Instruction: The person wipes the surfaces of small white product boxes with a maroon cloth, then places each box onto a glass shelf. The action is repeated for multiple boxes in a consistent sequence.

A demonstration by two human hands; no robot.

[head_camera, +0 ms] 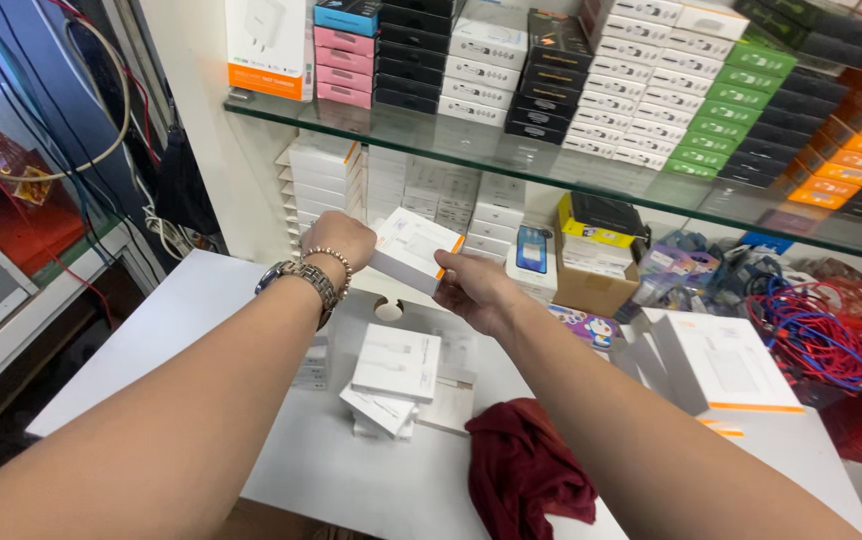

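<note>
Both my hands hold one small white box with an orange edge (413, 248) up in front of the lower shelf. My left hand (339, 240), with a metal watch and a bead bracelet on its wrist, grips the box's left end. My right hand (473, 288) grips its right end from below. Behind the box stand stacks of white boxes (323, 180) under the glass shelf (471, 150).
On the white table (201, 300) lie a few flat white boxes (396, 365), a dark red cloth (526, 465) and larger white boxes with orange edges (726, 365). Coiled red and blue cables (811, 335) sit at right. Stacked coloured boxes (651, 90) fill the upper shelf.
</note>
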